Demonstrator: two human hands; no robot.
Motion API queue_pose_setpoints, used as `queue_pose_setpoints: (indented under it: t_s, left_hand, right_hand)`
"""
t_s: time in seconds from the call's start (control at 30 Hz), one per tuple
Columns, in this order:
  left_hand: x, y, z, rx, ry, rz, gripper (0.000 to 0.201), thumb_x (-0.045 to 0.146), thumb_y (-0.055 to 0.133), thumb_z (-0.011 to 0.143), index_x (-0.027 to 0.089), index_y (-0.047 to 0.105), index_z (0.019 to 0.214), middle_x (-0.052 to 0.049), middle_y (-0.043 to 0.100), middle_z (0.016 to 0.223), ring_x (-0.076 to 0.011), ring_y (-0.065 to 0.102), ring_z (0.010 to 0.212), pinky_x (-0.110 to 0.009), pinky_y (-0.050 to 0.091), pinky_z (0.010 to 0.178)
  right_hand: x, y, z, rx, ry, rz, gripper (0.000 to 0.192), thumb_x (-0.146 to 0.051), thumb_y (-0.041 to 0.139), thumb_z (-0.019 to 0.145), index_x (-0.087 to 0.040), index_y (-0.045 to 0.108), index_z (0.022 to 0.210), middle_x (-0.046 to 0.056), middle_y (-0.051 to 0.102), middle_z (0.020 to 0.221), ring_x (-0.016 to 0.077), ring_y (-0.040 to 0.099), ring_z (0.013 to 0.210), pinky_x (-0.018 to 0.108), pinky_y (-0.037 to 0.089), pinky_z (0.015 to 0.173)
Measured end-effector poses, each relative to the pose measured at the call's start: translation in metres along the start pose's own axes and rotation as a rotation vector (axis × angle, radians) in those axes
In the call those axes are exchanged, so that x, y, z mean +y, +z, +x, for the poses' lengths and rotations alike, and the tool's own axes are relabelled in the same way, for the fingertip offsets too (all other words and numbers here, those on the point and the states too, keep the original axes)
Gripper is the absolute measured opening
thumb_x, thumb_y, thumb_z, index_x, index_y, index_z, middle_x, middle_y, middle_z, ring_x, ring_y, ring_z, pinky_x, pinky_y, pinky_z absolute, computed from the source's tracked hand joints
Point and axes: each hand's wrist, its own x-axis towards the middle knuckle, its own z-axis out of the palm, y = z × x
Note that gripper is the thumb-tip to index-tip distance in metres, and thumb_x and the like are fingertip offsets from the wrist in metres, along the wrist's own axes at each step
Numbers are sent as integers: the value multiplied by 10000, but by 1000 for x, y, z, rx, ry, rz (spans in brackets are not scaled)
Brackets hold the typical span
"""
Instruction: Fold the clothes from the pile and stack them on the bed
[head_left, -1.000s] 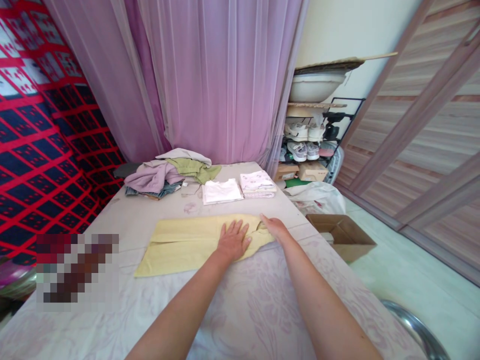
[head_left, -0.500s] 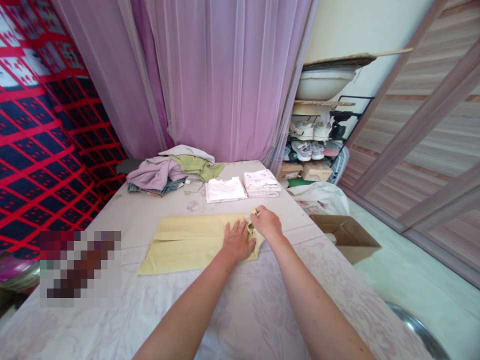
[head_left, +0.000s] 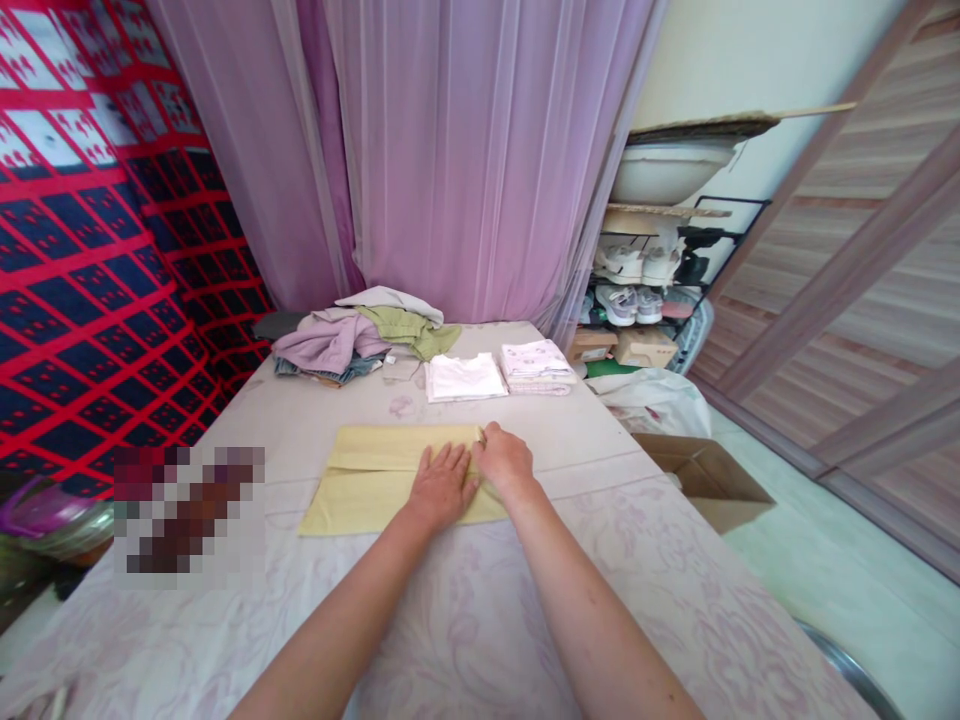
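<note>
The right hand point(head_left: 504, 458) has moved left and brought the right end of the yellow cloth point(head_left: 375, 478) over with it, so the cloth is shorter now than it was a moment ago. Both arms reach out from the near edge toward the middle of the worktop point(head_left: 480, 620). The left hand point(head_left: 441, 484) lies flat on the cloth, palm down, with its fingers spread and pointing to the far side. The right hand sits just beside it, touching it, with its fingers curled down on the folded right end of the cloth; its grip looks closed on that edge, but the fingertips are hidden, so how tightly cannot be told. The left hand holds nothing and only presses down. The yellow cloth lies flat in the middle of the worktop, and its long side runs from left to right. A fold line runs along it near the far edge. On the far side of the worktop there is a messy pile of clothes point(head_left: 352, 340) to the left. Next to it are a folded white cloth point(head_left: 465, 378) and a folded cloth with a small print point(head_left: 536, 364), well apart from the hands. A brown cardboard box point(head_left: 705, 480) stands on the floor to the right of the worktop.
</note>
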Motion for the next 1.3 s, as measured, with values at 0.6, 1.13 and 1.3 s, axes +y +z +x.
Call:
queue_pose_setpoints:
  t_s: [0.6, 1.13, 1.3]
  left_hand:
    - [-5, 9, -5, 93, 45, 78, 513, 396, 293, 934, 228, 377, 1411, -33, 294, 1522, -227, 216, 1411, -498, 121, 1148]
    - [-3, 12, -1, -50, -59, 76, 668, 395, 328, 847, 177, 245, 1473, -33, 190, 1552, -237, 130, 1431, -509, 51, 1150]
    - [-2, 11, -2, -56, -56, 72, 666, 398, 330, 854, 174, 235, 1474, -41, 180, 1553, -239, 119, 1433, -512, 44, 1147]
  right_hand:
    - [56, 39, -7, 244, -250, 345, 404, -229, 304, 903, -198, 575, 1201, 72, 639, 1200, 169, 569, 1115, 303, 412, 973]
    - [52, 35, -9, 73, -92, 37, 495, -351, 328, 927, -163, 423, 1375, 128, 491, 1381, 210, 439, 1267, 361, 331, 1023]
    - [61, 22, -14, -120, 130, 216, 437, -471, 469, 841, -156, 647, 1085, 129, 696, 1027, 251, 637, 960, 312, 449, 760]
